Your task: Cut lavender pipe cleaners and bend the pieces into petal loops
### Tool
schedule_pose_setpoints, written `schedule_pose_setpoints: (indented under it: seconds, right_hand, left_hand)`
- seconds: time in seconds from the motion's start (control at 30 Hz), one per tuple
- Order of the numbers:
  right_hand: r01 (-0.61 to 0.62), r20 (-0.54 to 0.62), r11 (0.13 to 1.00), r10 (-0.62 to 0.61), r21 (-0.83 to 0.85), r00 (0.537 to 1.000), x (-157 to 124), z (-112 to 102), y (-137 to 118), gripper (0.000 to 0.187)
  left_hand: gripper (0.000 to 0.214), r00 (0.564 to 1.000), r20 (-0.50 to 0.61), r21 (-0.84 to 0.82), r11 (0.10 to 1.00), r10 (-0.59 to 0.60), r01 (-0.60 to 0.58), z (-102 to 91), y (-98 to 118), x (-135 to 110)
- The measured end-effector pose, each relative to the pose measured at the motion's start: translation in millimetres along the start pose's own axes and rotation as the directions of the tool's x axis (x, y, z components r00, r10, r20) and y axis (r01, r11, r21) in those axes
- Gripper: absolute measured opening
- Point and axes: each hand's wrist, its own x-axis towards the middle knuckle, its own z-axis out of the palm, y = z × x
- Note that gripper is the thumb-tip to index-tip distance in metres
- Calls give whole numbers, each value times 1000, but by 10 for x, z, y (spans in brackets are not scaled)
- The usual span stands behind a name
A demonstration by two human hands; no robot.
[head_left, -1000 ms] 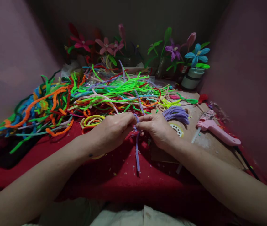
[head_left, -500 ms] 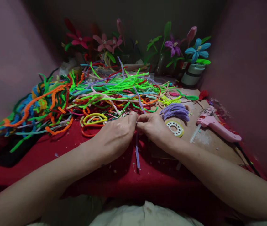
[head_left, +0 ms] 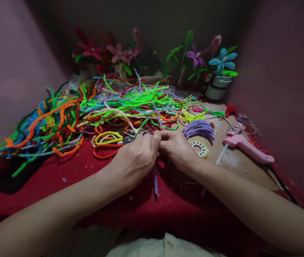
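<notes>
My left hand [head_left: 137,157] and my right hand [head_left: 177,148] meet at the middle of the table, fingers pinched together on a lilac pipe cleaner [head_left: 155,180]. Its free end hangs down between the hands onto the red cloth [head_left: 93,185]. The part inside the fingers is hidden. Just right of my right hand lies a bundle of bent lilac pipe cleaners [head_left: 198,129] and a yellow-rimmed tape roll [head_left: 199,147].
A big heap of many-coloured pipe cleaners [head_left: 101,107] fills the left and middle. A pink glue gun [head_left: 244,146] lies at the right on a brown board [head_left: 237,167]. Pipe-cleaner flowers [head_left: 120,53] and a potted blue flower [head_left: 223,62] stand at the back.
Both hands have drawn closer together, and less of the lilac pipe cleaner shows below them. The view has shifted slightly.
</notes>
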Motion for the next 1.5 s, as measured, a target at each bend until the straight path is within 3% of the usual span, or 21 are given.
schedule_pose_setpoints:
  seconds: [0.13,0.2,0.27,0.33,0.43,0.47,0.53,0.6,0.67,0.77,0.83,1.0,1.17,1.3,1.5]
  right_hand:
    - [16,-40,998,-13,60,999,14,-48,4,7]
    - [4,-68,997,1,79,998,22,-73,-21,9]
    - [0,-79,995,7,99,997,29,-90,-52,11]
    - [15,-73,991,-5,131,997,34,-97,-77,12]
    - [32,-44,983,-24,179,999,36,-96,-93,12]
    - [25,-36,981,-18,192,999,34,-93,-96,13]
    - [2,-26,976,4,217,1000,28,-85,-103,13]
    - [-32,-18,968,38,249,999,18,-75,-111,12]
    - [-75,-3,956,78,282,997,8,-66,-116,13]
    - [-125,24,941,124,314,992,2,-68,-110,12]
    - [-153,63,933,140,325,988,6,-86,-103,11]
    - [-261,210,932,210,252,955,23,-168,-123,10]
    - [-75,136,983,53,167,989,28,-185,-131,13]
    - [3,76,979,-19,203,997,51,-158,-75,17]
    - [-27,49,962,14,271,999,44,-114,-68,19]
  left_hand:
    - [43,991,-128,-167,984,46,-67,34,-70,-18]
    - [45,978,-205,-347,937,-42,-33,-3,-138,12]
    - [43,949,-208,-595,801,-237,69,-69,-208,66]
    - [38,917,-29,-829,522,-397,200,-133,-270,126]
    - [24,870,355,-910,89,-342,406,-162,-332,183]
    - [21,853,430,-892,5,-297,451,-153,-342,189]
    - [18,834,485,-872,-75,-261,484,-123,-344,188]
    - [18,839,469,-879,-54,-275,474,-104,-331,183]
    - [17,854,416,-888,63,-311,456,-107,-309,187]
    - [16,900,244,-894,277,-361,353,-127,-270,199]
    - [15,921,188,-897,321,-342,303,-123,-240,196]
    - [15,917,252,-898,277,-311,341,-70,-173,149]
    - [15,894,360,-903,142,-266,405,-95,-189,161]
    - [26,889,427,-900,13,-166,435,-135,-220,196]
    - [35,891,439,-898,-18,-118,440,-152,-235,198]
